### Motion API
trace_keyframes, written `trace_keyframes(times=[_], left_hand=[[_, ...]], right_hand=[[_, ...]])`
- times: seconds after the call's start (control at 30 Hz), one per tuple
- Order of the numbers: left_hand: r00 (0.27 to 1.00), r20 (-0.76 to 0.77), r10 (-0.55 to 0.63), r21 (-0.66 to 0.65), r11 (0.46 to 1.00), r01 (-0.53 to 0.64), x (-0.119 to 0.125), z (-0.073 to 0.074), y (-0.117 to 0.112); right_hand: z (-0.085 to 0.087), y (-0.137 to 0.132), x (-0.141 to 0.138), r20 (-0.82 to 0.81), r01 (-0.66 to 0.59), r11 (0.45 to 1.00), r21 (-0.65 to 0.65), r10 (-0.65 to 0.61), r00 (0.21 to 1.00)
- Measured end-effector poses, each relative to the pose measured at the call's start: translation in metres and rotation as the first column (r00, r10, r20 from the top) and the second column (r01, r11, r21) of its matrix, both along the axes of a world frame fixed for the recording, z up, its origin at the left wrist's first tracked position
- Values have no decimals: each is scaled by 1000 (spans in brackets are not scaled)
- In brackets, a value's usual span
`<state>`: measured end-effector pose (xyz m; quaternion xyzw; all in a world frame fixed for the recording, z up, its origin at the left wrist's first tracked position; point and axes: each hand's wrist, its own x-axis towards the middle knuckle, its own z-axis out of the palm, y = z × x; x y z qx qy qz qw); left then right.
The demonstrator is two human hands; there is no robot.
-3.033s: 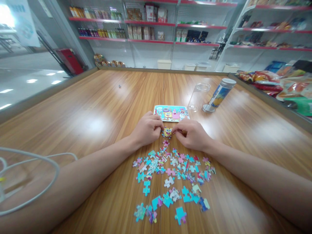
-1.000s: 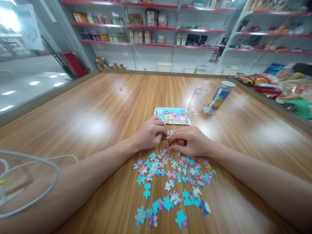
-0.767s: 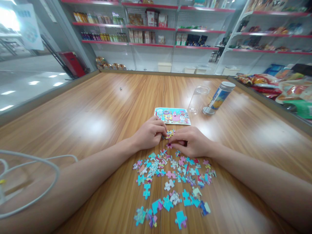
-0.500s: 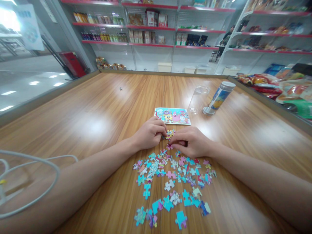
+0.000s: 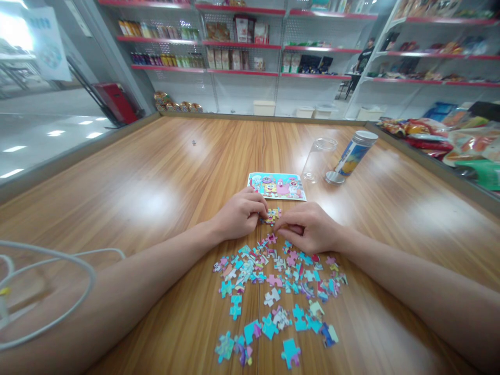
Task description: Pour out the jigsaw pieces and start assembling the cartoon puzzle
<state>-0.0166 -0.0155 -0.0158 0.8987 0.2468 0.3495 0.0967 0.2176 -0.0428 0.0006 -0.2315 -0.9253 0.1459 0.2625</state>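
A small cluster of joined yellow puzzle pieces [image 5: 274, 214] lies flat on the table between my hands. My left hand [image 5: 245, 212] has its fingers curled down on the cluster's left edge, holding it against the wood. My right hand [image 5: 307, 225] is just right of the cluster, thumb and forefinger brought close together; anything between the tips is too small or hidden to make out. Below those fingertips lies a loose pink puzzle piece [image 5: 271, 238]. Many loose puzzle pieces [image 5: 273, 280], mostly turquoise and pink, spread toward me. Beyond the cluster lies a picture card [image 5: 277, 186] with cartoon figures.
A clear plastic jar [image 5: 318, 159] and a blue-and-yellow can [image 5: 354, 155] stand behind the card at right, near a round metal lid [image 5: 334, 177]. A white cable [image 5: 91, 281] loops at left. Snack bags [image 5: 425, 138] lie past the right edge; stocked shelves stand behind.
My right hand has shifted slightly right, off the pink piece, which now lies uncovered a little lower. My left hand stays in place. A person in the background shows more clearly.
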Motion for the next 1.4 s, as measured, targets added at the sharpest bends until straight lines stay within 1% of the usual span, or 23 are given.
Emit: trace_keyframes(times=[0.1,0.2,0.3,0.6,0.83,0.97,1.07,1.23,1.3,1.4], left_hand=[[1000,7,-2,-10,1000,2,0,0,0],[1000,15,-9,-15,1000,9,-1,-1,0],[1000,20,-13,-17,1000,13,-1,-1,1],[1000,4,-8,-21,1000,8,0,0,1],[1000,7,-6,-23,1000,6,0,1,0],[1000,0,5,-44,999,-5,0,1,-1],[1000,3,4,-36,999,-3,0,0,0],[1000,14,-4,-17,1000,5,0,-1,1],[1000,11,-1,-24,1000,1,0,0,1],[1000,8,1,-31,1000,0,0,0,1]], right_hand=[[0,0,0,3,-19,1000,-2,19,1000],[2,-1,1,42,-114,993,-38,115,992],[4,-2,2,22,-178,983,-53,180,983],[4,-1,5,11,-189,981,-52,189,982],[3,-1,4,28,-188,982,-7,189,982],[3,-2,3,18,-177,984,28,176,984],[2,-4,1,4,-152,987,50,152,988],[-2,-8,-4,1,-166,984,61,167,986],[-3,-6,-3,-14,-126,989,74,127,992],[-2,-1,0,-71,14,999,47,-11,997]])
